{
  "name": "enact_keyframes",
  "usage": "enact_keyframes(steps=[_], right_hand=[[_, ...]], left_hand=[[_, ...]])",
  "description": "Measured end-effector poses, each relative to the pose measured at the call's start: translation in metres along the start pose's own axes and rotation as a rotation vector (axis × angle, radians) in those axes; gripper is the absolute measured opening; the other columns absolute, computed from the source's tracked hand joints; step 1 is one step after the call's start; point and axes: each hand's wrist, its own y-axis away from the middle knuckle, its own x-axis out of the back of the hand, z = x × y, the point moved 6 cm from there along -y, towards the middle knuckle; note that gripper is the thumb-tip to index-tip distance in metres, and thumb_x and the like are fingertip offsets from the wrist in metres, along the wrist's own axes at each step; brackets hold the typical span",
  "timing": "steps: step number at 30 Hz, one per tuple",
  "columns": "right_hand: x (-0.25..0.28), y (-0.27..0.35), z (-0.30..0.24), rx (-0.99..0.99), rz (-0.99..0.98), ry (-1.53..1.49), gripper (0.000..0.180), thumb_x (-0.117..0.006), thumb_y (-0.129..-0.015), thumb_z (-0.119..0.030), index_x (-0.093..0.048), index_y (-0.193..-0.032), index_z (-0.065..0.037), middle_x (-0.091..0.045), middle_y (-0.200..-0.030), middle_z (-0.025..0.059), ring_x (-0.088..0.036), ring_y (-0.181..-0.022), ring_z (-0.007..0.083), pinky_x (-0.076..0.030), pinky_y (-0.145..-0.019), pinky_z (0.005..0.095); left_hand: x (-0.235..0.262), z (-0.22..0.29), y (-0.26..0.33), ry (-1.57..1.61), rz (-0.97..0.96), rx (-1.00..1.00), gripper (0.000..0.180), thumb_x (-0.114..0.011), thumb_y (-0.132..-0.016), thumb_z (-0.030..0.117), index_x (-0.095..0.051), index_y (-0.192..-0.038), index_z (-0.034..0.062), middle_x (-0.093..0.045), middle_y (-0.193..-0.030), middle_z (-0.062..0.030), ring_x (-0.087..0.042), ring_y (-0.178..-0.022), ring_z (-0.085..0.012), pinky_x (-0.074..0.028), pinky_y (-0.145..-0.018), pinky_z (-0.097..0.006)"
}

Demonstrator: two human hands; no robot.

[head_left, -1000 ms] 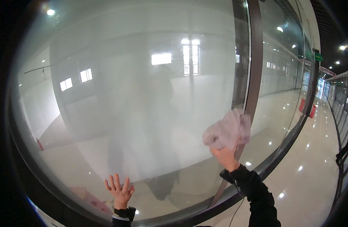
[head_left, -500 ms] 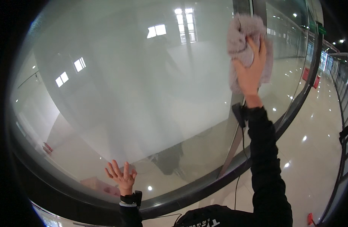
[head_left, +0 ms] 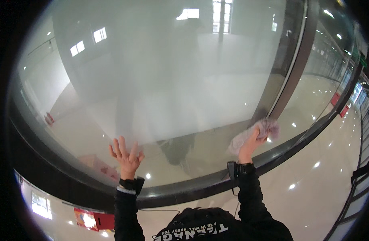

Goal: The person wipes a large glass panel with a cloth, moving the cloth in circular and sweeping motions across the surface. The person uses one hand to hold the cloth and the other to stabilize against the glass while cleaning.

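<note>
A large glass pane point(head_left: 164, 88) stands in front of me, reflecting windows and lamps. At its lower right, beside the metal upright point(head_left: 290, 82), my right hand point(head_left: 250, 148) presses a bunched pinkish-grey cloth point(head_left: 244, 137) against the glass. The thumb and fingers are bent around the cloth. Lower on the left, my left hand point(head_left: 127, 158) is raised at the pane with its fingers spread and nothing in it. Whether its fingertips touch the glass, I cannot tell. Both wrists wear black straps with a small dark device.
A dark curved frame point(head_left: 164, 192) runs along the foot of the glass. Behind the pane stands a pinkish box point(head_left: 97, 164). At right, a shiny tiled floor point(head_left: 302, 176) leads to a dark railing point(head_left: 355, 188). A thin cable point(head_left: 162, 210) hangs near my left wrist.
My right hand has swept the cloth from high on the upright down to the lower part of the glass. The view has shifted; my left hand stays spread at the pane.
</note>
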Motion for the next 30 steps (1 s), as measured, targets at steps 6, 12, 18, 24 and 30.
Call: enact_keyframes(steps=[6, 12, 18, 24, 30], right_hand=[[-0.087, 0.114, -0.065, 0.95, -0.482, 0.408, 0.057, -0.073, -0.075, -0.028, -0.052, -0.126, -0.013, -0.035, -0.141, 0.0236, -0.036, -0.124, 0.042, -0.026, -0.1, 0.0598], [-0.032, 0.154, 0.039, 0.527, -1.222, 0.458, 0.057, -0.069, -0.08, -0.043, -0.052, -0.127, -0.014, -0.046, -0.136, 0.0157, -0.042, -0.122, 0.0321, -0.033, -0.1, 0.052], [-0.016, 0.039, 0.0, 1.019, -0.392, 1.035, 0.073, -0.07, -0.08, -0.026, -0.035, -0.14, -0.005, -0.045, -0.131, 0.0196, -0.041, -0.124, 0.034, -0.033, -0.107, 0.048], [-0.053, 0.075, -0.016, 0.616, -0.374, 0.491, 0.067, -0.07, -0.078, -0.03, -0.04, -0.132, -0.003, -0.044, -0.131, 0.0228, -0.039, -0.125, 0.042, -0.025, -0.108, 0.0534], [-0.014, 0.178, 0.05, 1.254, -1.109, 0.535, 0.047, -0.065, -0.081, -0.02, -0.053, -0.123, -0.002, -0.041, -0.141, 0.0214, -0.035, -0.133, 0.039, -0.021, -0.112, 0.0479]], left_hand=[[0.003, 0.001, -0.006, -0.014, -0.027, 0.007, 0.039, -0.048, -0.092, 0.041, -0.051, -0.127, 0.0249, -0.038, -0.146, -0.0211, -0.03, -0.139, -0.04, -0.018, -0.111, -0.06], [-0.001, 0.001, -0.005, -0.043, -0.02, -0.011, 0.044, -0.046, -0.093, 0.041, -0.047, -0.134, 0.0254, -0.037, -0.147, -0.0216, -0.029, -0.139, -0.04, -0.019, -0.111, -0.059], [-0.002, 0.001, 0.0, -0.02, -0.024, 0.023, 0.042, -0.048, -0.089, 0.039, -0.052, -0.129, 0.0272, -0.038, -0.146, -0.0194, -0.03, -0.139, -0.039, -0.019, -0.111, -0.058], [-0.002, 0.0, -0.001, -0.003, -0.004, 0.038, 0.039, -0.052, -0.085, 0.039, -0.057, -0.123, 0.0279, -0.038, -0.147, -0.0174, -0.03, -0.139, -0.0378, -0.019, -0.111, -0.058], [-0.001, -0.004, 0.0, -0.015, -0.023, 0.016, 0.038, -0.054, -0.084, 0.038, -0.058, -0.12, 0.0274, -0.038, -0.147, -0.0174, -0.029, -0.139, -0.0382, -0.019, -0.111, -0.059]])
